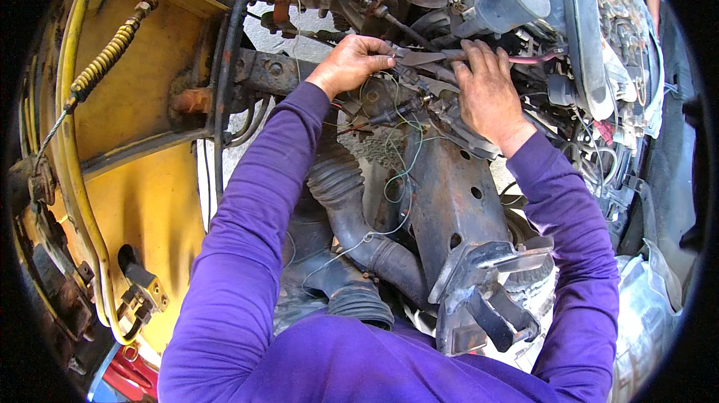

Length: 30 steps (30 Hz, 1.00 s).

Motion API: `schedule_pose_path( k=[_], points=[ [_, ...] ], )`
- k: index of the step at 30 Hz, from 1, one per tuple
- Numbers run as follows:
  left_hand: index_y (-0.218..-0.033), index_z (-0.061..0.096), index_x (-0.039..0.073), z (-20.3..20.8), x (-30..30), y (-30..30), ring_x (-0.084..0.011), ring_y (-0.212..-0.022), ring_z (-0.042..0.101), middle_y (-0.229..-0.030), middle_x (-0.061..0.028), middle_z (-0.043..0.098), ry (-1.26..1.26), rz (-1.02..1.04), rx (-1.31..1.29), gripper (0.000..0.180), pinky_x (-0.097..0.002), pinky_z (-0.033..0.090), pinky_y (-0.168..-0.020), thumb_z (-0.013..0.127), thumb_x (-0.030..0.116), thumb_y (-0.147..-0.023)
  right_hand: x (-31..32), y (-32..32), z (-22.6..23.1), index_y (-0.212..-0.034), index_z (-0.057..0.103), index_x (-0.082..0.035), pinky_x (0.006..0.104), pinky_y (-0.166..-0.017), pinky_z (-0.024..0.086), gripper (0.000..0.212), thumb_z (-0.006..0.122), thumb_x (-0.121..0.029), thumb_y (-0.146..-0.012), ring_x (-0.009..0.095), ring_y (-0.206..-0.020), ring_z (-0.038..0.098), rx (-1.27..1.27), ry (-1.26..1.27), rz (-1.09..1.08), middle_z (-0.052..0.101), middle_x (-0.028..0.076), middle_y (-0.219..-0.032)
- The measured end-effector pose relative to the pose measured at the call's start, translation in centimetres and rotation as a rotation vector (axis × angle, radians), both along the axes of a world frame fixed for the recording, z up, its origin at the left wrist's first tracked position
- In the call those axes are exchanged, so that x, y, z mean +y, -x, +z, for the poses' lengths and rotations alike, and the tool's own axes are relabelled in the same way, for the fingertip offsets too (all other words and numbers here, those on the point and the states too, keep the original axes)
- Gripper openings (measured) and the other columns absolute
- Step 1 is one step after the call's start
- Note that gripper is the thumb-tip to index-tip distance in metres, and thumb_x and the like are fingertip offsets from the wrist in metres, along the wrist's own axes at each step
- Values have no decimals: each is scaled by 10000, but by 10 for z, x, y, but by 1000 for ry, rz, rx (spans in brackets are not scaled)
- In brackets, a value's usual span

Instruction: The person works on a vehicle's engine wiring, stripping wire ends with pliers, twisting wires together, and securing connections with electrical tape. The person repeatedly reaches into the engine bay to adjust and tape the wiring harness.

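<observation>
My left hand [350,64] is closed in a pinch at the near end of a long grey tapered piece [425,60]; what lies between its fingertips is too small to make out. Lying over the other end of that piece is my right hand [490,94], its fingers bent round it. A pink-red length [533,59] sticks out past the right fingers; whether it is a handle or a hose I cannot tell. Thin pale green wires [404,176] hang in loops below both hands, beside a cluster of dark cables and connectors [408,107].
A yellow metal panel [142,88] stands at left, with a spring-wrapped cable [112,55] and a yellow hose [69,133]. Below my hands are a black corrugated duct [337,178] and a rusty steel frame beam [453,186]. A wiring mass [618,51] fills the right.
</observation>
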<state>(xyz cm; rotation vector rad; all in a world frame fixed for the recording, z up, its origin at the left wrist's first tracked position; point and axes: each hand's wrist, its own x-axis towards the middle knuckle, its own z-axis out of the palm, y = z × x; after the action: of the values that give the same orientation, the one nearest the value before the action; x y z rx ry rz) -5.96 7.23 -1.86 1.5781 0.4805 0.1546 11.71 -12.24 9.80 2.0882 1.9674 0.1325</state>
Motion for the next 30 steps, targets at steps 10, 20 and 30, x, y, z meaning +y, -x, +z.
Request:
schedule_pose_path(
  k=[10,20,30],
  points=[
    [-1056,753,-19,-1,2,1,-134,-871,660,-934,-67,754,-27,-49,39,267,-316,529,-829,778,204,-911,6,-17,2,-1164,671,-66,515,-1057,418,347,660,-136,-824,341,-1258,530,2,56,111,557,162,-1364],
    [-983,776,13,-6,-22,-8,-258,-808,739,-888,-171,758,-420,196,102,221,-355,562,-773,774,193,-855,16,11,19,-1104,677,-37,520,-886,546,296,652,-167,-839,377,-1105,622,208,303,-179,581,179,-1181],
    [-986,772,6,-11,-29,-11,-259,-841,744,-925,-176,760,-522,237,45,214,-372,563,-776,756,190,-880,57,12,44,-1141,669,100,597,-914,527,412,598,-197,-864,453,-1037,673,567,727,-552,637,302,-1219]
  ],
)
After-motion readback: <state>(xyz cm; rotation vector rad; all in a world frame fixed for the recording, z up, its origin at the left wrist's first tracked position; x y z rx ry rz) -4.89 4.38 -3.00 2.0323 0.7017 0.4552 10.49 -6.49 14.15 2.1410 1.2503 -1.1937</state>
